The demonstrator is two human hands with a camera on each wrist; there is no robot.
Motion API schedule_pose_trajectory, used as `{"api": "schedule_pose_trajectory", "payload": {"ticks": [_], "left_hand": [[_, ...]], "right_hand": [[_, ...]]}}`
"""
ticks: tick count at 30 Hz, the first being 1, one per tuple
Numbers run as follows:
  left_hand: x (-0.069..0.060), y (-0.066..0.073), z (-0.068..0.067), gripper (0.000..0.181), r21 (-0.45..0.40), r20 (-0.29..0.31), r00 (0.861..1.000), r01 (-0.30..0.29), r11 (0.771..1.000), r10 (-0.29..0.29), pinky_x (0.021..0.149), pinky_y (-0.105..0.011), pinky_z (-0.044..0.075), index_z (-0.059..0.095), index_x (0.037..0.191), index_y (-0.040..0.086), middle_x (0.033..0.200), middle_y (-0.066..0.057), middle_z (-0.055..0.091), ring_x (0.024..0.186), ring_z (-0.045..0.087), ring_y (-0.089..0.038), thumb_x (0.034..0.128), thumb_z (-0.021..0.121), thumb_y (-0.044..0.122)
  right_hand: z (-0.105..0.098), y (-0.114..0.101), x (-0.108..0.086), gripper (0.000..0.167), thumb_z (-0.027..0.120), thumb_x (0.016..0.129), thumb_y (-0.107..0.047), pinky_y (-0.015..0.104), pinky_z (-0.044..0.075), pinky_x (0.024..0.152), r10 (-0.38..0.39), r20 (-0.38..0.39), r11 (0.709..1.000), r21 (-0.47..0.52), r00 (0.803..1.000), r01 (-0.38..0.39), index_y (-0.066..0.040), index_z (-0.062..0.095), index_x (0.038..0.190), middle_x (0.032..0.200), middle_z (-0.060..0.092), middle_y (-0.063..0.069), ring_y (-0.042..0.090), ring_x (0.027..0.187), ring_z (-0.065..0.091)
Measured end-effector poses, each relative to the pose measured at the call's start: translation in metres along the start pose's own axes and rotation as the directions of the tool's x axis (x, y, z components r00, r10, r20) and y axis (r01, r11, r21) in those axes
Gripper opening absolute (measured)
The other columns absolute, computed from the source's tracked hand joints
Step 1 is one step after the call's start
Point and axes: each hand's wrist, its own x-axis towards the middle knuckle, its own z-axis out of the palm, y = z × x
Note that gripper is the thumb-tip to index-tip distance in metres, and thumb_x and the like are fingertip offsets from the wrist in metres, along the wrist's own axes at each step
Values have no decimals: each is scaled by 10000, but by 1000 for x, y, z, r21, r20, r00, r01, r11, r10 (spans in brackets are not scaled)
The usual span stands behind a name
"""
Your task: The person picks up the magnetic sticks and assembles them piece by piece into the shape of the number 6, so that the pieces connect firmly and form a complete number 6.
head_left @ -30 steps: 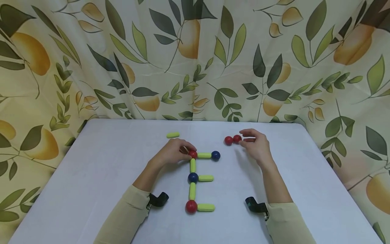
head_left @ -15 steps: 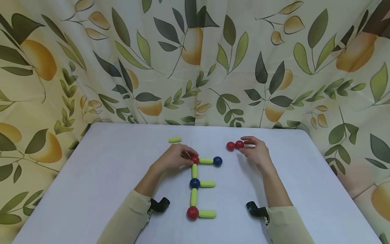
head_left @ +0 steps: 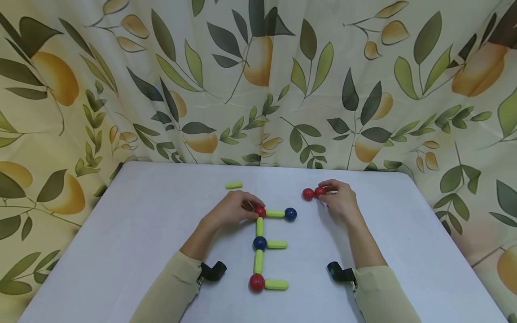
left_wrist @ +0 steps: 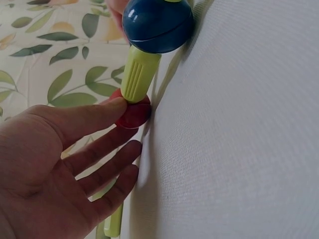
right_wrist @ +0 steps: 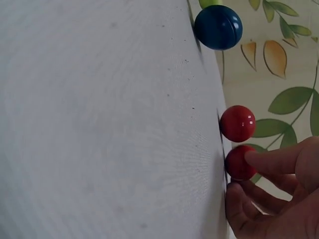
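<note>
At the top corner of a frame of green sticks and balls, my left hand (head_left: 232, 208) pinches a red ball (left_wrist: 134, 116) between thumb and fingers. A green stick (head_left: 275, 214) runs right from it to a blue ball (head_left: 291, 214); another stick (head_left: 260, 227) leads down to a second blue ball (head_left: 260, 243). The lower corner is a larger-looking red ball (head_left: 256, 283). Farther right, my right hand (head_left: 341, 199) holds a loose red ball (right_wrist: 239, 167) with thumb and fingertips. Beside it lies another red ball (head_left: 308, 194).
A loose green stick (head_left: 234, 185) lies beyond my left hand. Short sticks point right from the middle ball (head_left: 277, 244) and the lower ball (head_left: 277, 285). Everything rests on a white table (head_left: 121, 237), with a leaf-patterned curtain (head_left: 258, 89) behind its far edge.
My right hand's fingers have closed in on the right-hand red ball. The left hand stays on the corner ball. The head view has shifted, so everything sits slightly lower and further right.
</note>
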Motion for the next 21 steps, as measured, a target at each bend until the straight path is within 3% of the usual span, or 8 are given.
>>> {"api": "schedule_pose_trajectory", "payload": {"ticks": [6, 13, 21], "left_hand": [[1, -2, -1, 295, -1, 0, 1000, -4, 1000, 4, 911, -334, 566, 785, 1188, 230, 1101, 55, 749, 998, 665, -137, 901, 825, 173], [1, -5, -1, 299, 11, -8, 1000, -6, 1000, 6, 916, -320, 570, 787, 1190, 236, 1121, 52, 750, 1000, 666, -127, 899, 829, 181], [-1, -2, 0, 304, -4, -3, 1000, 8, 1000, -8, 928, -329, 566, 787, 1190, 232, 1114, 46, 754, 1009, 667, -135, 898, 826, 161]], "right_hand": [[-2, -2, -2, 401, 652, 1000, -134, 327, 542, 886, 10, -4, 1000, -4, 1000, -10, -68, 602, 1393, 1410, 566, 220, 374, 1242, 540], [-7, -3, -13, 434, 663, 999, -155, 277, 584, 840, 28, 21, 999, 23, 999, -29, -54, 574, 1411, 1412, 552, 222, 323, 1093, 636], [-12, -2, -31, 469, 699, 983, -151, 292, 608, 841, 22, 56, 997, 75, 998, -26, -48, 566, 1421, 1422, 547, 228, 340, 1119, 644]]}}
